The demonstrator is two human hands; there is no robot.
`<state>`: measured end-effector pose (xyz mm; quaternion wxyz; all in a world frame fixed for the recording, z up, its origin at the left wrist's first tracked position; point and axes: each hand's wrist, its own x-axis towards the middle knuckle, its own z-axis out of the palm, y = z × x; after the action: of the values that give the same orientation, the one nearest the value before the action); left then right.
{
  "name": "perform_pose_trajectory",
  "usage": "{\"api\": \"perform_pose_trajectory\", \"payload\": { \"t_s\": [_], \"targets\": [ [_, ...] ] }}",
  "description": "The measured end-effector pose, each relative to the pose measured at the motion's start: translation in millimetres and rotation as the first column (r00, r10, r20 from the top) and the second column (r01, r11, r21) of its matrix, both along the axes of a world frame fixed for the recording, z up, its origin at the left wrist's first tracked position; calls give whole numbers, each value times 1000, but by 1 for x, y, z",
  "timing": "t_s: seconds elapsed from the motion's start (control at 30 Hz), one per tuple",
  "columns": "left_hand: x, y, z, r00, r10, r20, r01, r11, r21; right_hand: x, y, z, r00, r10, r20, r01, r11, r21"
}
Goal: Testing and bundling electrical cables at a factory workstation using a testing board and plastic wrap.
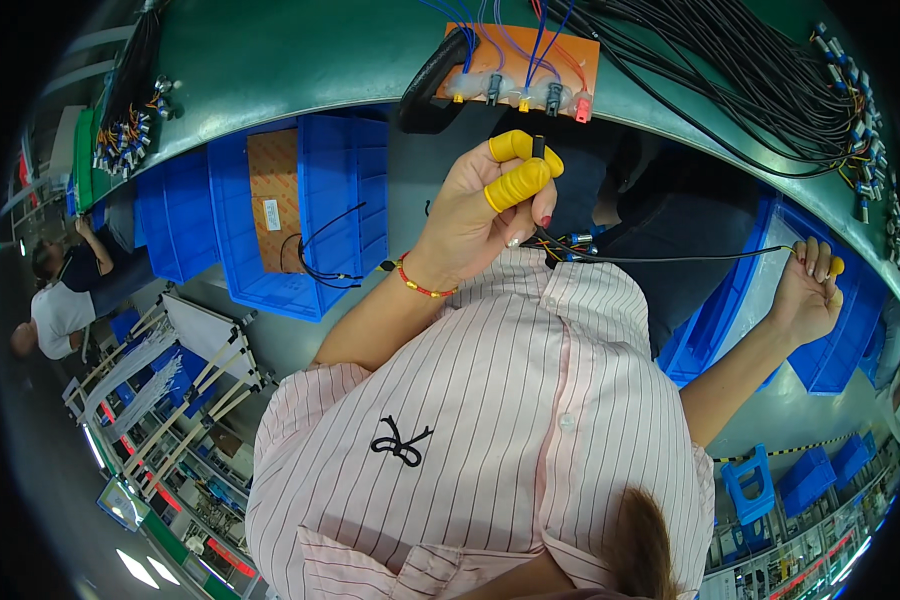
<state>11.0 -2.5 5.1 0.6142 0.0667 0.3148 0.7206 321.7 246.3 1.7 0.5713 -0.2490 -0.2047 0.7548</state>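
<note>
My left hand point(470, 205), with yellow finger cots on the thumb and a finger, pinches the black barrel plug point(539, 148) of a cable, its tip pointing up toward the table edge. From below this hand the black cable point(670, 260) runs across to the right. My right hand point(808, 295), also wearing a yellow finger cot, is closed on the cable's other end, where thin coloured wires come out. Just beyond my left hand, an orange board point(520, 50) holds a row of small black, yellow and red connectors with blue, purple and red wires. Several metal-ended connectors point(582, 240) lie at my lap.
The green table point(300, 60) carries a large bundle of black cables point(710, 60) at right and a smaller bundle point(130, 120) at left. A black padded handle-like piece point(436, 85) adjoins the board. Blue bins point(340, 200) stand below. Another person point(70, 300) is far left.
</note>
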Motion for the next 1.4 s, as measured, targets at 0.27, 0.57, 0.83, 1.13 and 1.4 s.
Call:
{"api": "perform_pose_trajectory", "payload": {
  "t_s": [0.27, 0.57, 0.83, 1.13, 1.4],
  "targets": [
    [-7, 0, -13, 991, 64, -118, -84, 982, -169, -13, -7, -17, 996, 84, 10, -84, 996, -7],
    [-13, 4, -10, 994, 104, -39, -109, 981, -158, -12, -3, -12, 995, 96, 13, -95, 995, -12],
    [-15, 10, -4, 968, 155, 199, -129, 982, -141, -12, 0, -10, 992, 121, 16, -121, 992, -24],
    [-21, 14, -6, 998, 49, -26, -52, 991, -122, -11, 3, -11, 986, 167, -27, -166, 986, 34],
    [-7, 20, 9, 970, 23, -243, -78, 973, -219, 3, -10, -6, 999, 52, 8, -52, 998, 32]
  ]
}}
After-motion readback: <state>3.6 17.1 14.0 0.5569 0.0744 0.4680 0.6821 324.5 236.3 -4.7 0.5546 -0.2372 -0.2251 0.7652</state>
